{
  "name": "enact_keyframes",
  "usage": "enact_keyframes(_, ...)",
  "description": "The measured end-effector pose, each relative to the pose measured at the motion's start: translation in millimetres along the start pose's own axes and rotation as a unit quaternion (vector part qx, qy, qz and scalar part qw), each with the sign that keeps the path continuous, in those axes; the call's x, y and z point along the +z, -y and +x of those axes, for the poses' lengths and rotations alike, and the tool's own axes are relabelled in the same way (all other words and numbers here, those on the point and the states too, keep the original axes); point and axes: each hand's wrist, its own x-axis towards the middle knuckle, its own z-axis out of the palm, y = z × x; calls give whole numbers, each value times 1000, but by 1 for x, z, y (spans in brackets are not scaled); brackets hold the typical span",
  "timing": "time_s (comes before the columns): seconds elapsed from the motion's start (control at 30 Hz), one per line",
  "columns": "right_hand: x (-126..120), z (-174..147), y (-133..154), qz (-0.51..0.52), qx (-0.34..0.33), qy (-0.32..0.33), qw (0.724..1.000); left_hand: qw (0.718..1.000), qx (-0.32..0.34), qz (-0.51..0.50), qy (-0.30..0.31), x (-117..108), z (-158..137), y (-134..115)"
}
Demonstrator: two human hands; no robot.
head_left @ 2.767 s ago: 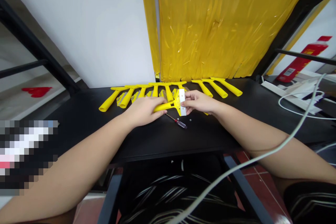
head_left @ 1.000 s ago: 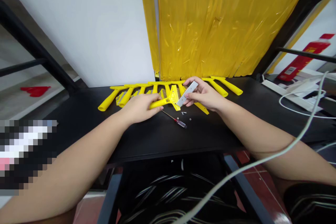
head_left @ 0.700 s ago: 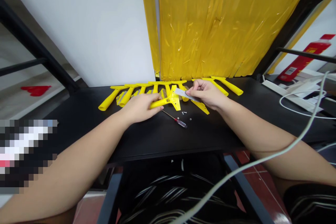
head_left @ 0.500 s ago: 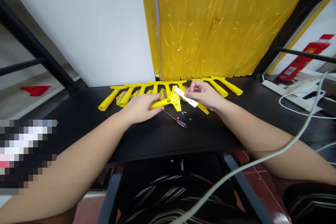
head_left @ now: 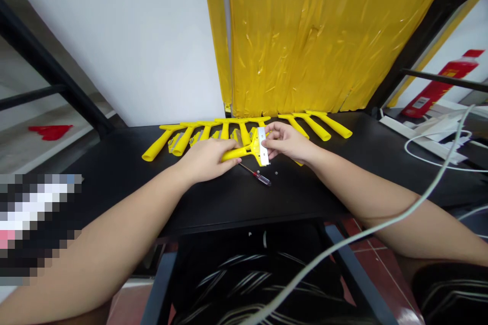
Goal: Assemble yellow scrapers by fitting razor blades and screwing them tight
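Observation:
My left hand (head_left: 208,160) is closed around the handle of a yellow plastic scraper (head_left: 237,153), its wide head pointing right. In my right hand (head_left: 292,143), the fingers pinch a flat silver metal blade (head_left: 264,151) with holes. The blade lies along the scraper's head, upright across it; whether it is fully seated I cannot tell. Just below the hands, a small screwdriver (head_left: 262,179) with a clear handle rests on the black table (head_left: 229,208). Tiny nuts (head_left: 276,173) lie near it. A yellow flat piece (head_left: 299,163) is mostly hidden behind my right hand.
Several more yellow scraper handles (head_left: 158,146) stand in a row along the table's back edge, before a white panel (head_left: 133,35) and yellow-wrapped stack (head_left: 305,35). A pale cable (head_left: 343,250) crosses the right foreground. A red bottle (head_left: 438,86) stands far right.
My right hand has moved slightly left and turned the blade from a slant to line up against the scraper's head. The left hand keeps its grip, nearly in place.

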Motion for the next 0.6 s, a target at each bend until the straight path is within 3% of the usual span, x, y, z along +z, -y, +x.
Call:
enact_keyframes(0.3,-1,2,-3,-47,35,32,998,1000,-3,5,0,0,-1,1)
enact_keyframes(0.47,0,3,-1,-73,50,6,996,1000,-7,-9,13,1,1,2)
enact_keyframes(0.6,-14,1,7,-214,-8,-60,975,1000,-11,-7,19,1,1,5)
